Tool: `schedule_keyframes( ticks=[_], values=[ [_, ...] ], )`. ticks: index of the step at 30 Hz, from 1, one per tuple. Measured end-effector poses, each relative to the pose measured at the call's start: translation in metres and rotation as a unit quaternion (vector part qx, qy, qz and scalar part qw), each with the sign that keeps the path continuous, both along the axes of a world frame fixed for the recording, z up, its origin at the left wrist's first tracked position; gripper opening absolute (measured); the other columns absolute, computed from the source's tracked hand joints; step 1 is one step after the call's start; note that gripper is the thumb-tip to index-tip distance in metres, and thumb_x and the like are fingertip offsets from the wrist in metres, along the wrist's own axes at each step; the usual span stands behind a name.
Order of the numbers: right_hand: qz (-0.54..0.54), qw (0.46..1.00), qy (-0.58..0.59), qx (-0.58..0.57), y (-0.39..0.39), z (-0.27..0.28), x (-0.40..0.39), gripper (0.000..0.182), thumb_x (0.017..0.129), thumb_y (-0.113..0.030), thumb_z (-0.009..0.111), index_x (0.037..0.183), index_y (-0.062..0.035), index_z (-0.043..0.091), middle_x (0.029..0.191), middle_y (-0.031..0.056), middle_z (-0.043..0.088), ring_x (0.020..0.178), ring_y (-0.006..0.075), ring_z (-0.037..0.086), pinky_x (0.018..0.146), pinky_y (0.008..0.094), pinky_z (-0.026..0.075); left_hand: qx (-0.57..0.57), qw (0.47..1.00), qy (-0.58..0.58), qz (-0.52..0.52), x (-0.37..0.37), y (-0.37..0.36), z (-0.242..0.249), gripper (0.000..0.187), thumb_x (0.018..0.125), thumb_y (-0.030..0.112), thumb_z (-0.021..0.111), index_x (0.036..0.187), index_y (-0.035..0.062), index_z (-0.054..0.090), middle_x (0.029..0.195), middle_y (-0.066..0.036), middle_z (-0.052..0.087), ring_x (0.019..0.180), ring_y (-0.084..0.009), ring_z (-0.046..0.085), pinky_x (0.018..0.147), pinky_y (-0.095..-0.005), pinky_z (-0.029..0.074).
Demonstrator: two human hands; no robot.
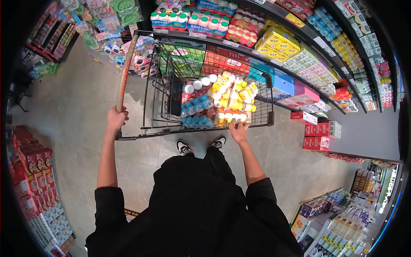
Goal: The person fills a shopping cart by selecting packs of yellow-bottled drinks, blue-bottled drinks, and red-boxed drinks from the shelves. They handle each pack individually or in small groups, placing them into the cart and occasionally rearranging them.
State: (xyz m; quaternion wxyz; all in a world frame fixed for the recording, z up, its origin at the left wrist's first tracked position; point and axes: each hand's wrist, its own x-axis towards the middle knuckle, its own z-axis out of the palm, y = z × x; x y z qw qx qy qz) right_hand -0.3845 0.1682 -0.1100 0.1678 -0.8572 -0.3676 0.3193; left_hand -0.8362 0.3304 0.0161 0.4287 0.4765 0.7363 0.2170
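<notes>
Cart [171, 128]: wire shopping cart, centre of view, right in front of the person, standing on the grey tile floor [77, 128] beside the shelving.
Handle [125, 75]: brown bar running up along the cart's left side – slanted in this view.
L hand [116, 119]: fingers curled shut round the lower end of the handle, firm hold.
R hand [238, 130]: at the cart's near right rim, fingers bent over the wire edge and touching the yellow packs just inside; can't tell if it grips the rim or a pack.
Yellow packs [233, 92]: multipacks of small yellow-capped bottles, piled on the right of the basket.
Blue packs [196, 107]: blue-wrapped bottles w/ white caps, left of the yellow ones, touching them.
Shoes [184, 147]: black-and-white pair just below the cart, on the tiles.
Clothing: black top, sleeves pushed up past the elbows.
Shelves [299, 55]: long run beyond and right of the cart – drink multipacks, yellow, green, pink cartons.
Red boxes [317, 128]: stacked on the floor at the shelf foot, right of the cart.
Left edge: red cartons [32, 171] in rows, well apart from the cart.
</notes>
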Motion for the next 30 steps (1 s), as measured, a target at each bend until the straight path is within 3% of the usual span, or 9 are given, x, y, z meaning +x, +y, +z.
schedule_keyframes(
  ticks=[18,30],
  values=[
    [-0.001,0.998,0.028,-0.055,0.004,0.008,-0.001,0.073,0.077,-0.045,0.058,0.125,0.0087,0.045,0.136,0.0255,0.021,0.119,0.0405,0.043,0.101,0.0386,0.035,0.001,0.999,0.0,-0.035,-0.003,0.012,-0.001,0.023,0.068,0.003,0.051,0.09,-0.0023,0.057,0.077,-0.009,0.064,0.064,-0.0152,0.062,0.05,-0.0286,0.046],
    [0.013,0.999,0.031,-0.039,0.014,-0.005,-0.005,0.078,0.077,-0.049,0.054,0.128,0.0091,0.041,0.136,0.0334,0.02,0.123,0.0444,0.038,0.103,0.0386,0.033,0.027,0.999,0.013,-0.032,-0.008,0.038,-0.007,0.02,0.071,0.006,0.051,0.087,-0.0022,0.059,0.067,-0.008,0.061,0.058,-0.0155,0.062,0.046,-0.0285,0.045]
  ],
)
